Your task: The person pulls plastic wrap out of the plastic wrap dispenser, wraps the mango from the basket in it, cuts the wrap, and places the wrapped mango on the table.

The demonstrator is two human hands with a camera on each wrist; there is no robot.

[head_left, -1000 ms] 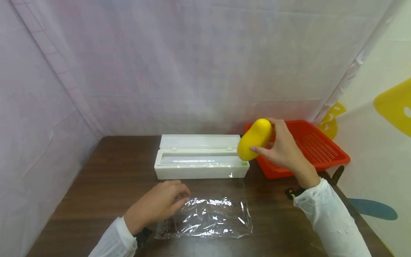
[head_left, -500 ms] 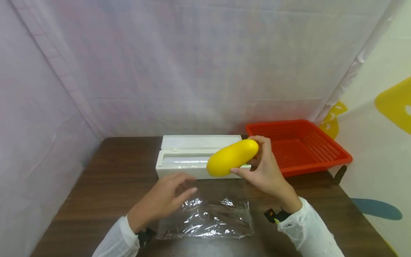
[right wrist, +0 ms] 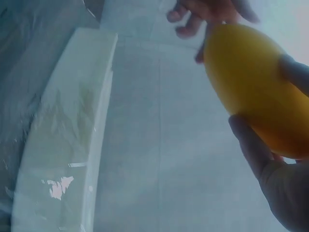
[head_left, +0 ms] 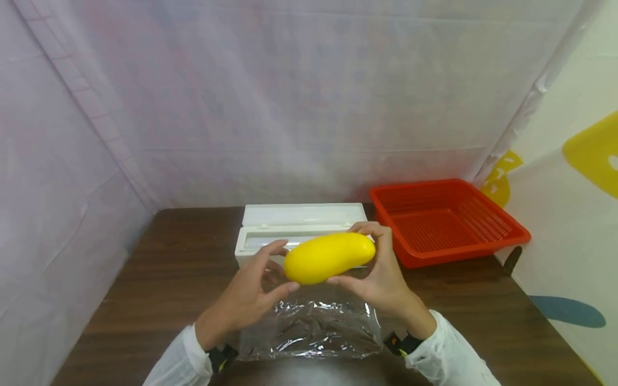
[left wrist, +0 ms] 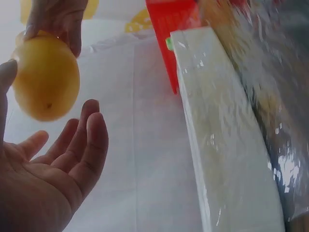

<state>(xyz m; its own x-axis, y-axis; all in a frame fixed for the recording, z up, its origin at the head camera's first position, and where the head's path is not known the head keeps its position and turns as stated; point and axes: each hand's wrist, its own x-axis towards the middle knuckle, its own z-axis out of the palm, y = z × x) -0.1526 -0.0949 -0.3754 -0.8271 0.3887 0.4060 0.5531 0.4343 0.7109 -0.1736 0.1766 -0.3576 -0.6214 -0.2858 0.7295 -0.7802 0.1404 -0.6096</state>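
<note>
Fruit-shaped yellow object [head_left: 328, 258] is being held above the table [head_left: 145, 284], pinched between the thumb and bent fingers of the right hand [head_left: 380, 274], the nearer grip. Leftward from that grip its long axis is running across toward the left hand [head_left: 247, 287], with the blunt end being tipped slightly lower. Around that end the left grip is being held spread; whether the surface is being touched by it cannot be told. Below both grips, clear film [head_left: 314, 332] is lying on the table. Beyond them, a white box [head_left: 304, 215] is being partly hidden, and right of the right grip a red basket [head_left: 449, 253] is resting.
</note>
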